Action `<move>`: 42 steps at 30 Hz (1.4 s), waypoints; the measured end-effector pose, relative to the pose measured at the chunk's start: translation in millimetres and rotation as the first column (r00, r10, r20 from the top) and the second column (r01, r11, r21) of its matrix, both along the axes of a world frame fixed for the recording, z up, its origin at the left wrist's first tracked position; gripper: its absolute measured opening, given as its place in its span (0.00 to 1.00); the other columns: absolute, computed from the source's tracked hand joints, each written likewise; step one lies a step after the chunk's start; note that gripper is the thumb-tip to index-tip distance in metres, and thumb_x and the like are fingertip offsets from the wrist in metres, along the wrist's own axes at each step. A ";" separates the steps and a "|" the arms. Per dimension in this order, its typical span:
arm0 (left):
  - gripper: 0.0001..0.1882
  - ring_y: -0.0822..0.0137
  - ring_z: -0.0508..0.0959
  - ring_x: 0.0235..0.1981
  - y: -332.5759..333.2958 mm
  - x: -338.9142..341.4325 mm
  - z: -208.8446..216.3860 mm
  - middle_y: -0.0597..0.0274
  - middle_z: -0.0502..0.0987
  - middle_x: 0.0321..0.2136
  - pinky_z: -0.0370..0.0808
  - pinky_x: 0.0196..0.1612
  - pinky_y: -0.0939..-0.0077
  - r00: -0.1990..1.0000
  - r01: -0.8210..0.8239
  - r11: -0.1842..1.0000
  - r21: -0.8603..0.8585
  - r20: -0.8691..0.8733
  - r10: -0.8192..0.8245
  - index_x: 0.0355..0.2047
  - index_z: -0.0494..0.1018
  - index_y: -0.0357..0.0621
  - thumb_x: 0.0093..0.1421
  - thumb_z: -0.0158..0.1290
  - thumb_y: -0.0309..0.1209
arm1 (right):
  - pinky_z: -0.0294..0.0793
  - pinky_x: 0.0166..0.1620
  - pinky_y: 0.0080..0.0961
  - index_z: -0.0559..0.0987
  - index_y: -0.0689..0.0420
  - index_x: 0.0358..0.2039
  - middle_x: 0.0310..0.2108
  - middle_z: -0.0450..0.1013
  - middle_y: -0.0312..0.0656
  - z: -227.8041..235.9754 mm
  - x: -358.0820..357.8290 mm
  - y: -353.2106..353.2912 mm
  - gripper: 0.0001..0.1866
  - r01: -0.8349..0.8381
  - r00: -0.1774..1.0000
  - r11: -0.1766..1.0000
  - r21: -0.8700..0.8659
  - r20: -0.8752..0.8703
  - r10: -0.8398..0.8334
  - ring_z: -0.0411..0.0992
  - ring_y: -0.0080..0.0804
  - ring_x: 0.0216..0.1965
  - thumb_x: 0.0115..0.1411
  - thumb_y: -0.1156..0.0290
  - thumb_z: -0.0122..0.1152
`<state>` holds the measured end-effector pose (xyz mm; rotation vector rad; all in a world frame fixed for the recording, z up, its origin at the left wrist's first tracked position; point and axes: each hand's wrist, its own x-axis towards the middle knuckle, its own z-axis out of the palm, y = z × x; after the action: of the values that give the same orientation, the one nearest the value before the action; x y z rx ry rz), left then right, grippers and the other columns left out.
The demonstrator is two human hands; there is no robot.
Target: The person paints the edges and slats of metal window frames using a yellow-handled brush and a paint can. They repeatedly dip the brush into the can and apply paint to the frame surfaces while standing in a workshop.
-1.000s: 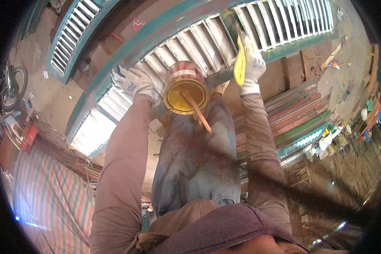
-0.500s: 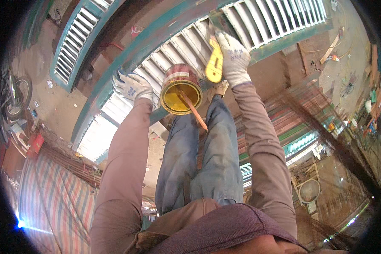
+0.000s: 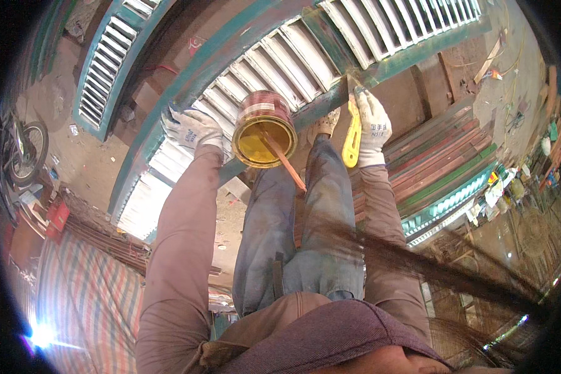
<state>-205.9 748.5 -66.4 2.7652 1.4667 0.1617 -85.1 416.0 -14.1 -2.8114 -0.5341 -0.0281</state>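
Here's my right hand [image 3: 373, 128], its grip closed around the yellow-handled brush [image 3: 351, 140], gloved fingers along the handle's right flank. And there's the change: half a second back the brush was up on the cross-piece [image 3: 328, 40]; now it's down at the lower rail [image 3: 411, 55], where the two meet, so the work, as I read it, has passed to that joint. The brush sits right of upper centre, long axis nearly upright in the frame, bristles pointing to the top, holed handle end to the bottom. Whether the bristles touch wood, I can't make out.

Out to the left of centre, my left hand [image 3: 193, 128] lies over the louvred panel [image 3: 230, 53], fingers towards its upper rail; whether that grip clamps anything, I can't say. Just beside it, the red can [image 3: 265, 103] turns its mouth to the lower frame, a wooden stick [image 3: 287, 163] leaning out. Farther off, a second louvred panel [image 3: 95, 132] stands upper left, boards [image 3: 442, 159] lie right of centre, and a striped sheet [image 3: 84, 293] fills the lower left.
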 end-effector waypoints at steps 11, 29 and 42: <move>0.22 0.43 0.63 0.58 3.6 -5.2 -10.6 0.38 0.63 0.56 0.59 0.61 0.48 1.000 0.010 0.998 0.068 -0.008 -0.010 0.55 0.63 0.34 0.62 0.42 0.32 | 0.75 0.47 0.30 0.80 0.47 0.44 0.44 0.76 0.34 -7.1 -12.2 -19.8 0.18 -0.271 0.960 0.959 -0.081 -0.092 0.263 0.75 0.34 0.45 0.51 0.70 0.58; 0.21 0.43 0.65 0.55 0.4 -3.5 -8.0 0.39 0.64 0.53 0.59 0.59 0.47 1.000 -0.002 0.994 0.113 -0.004 0.002 0.53 0.66 0.35 0.61 0.43 0.32 | 0.73 0.51 0.33 0.81 0.49 0.43 0.45 0.77 0.36 16.8 -49.9 -67.7 0.18 -0.453 0.860 0.889 0.066 -0.230 0.455 0.74 0.36 0.48 0.49 0.67 0.58; 0.21 0.40 0.69 0.49 24.8 -20.6 -50.5 0.36 0.71 0.47 0.66 0.53 0.54 0.930 0.029 0.989 -0.145 0.367 0.027 0.53 0.67 0.33 0.64 0.44 0.36 | 0.72 0.55 0.34 0.75 0.44 0.51 0.54 0.69 0.31 -39.9 68.4 -47.0 0.22 -0.875 0.484 0.485 -0.012 0.038 0.874 0.69 0.34 0.55 0.54 0.64 0.56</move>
<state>-226.6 773.3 -116.9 2.4463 1.3200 0.5181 -16.8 369.0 -54.0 -2.1644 -1.9092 0.1245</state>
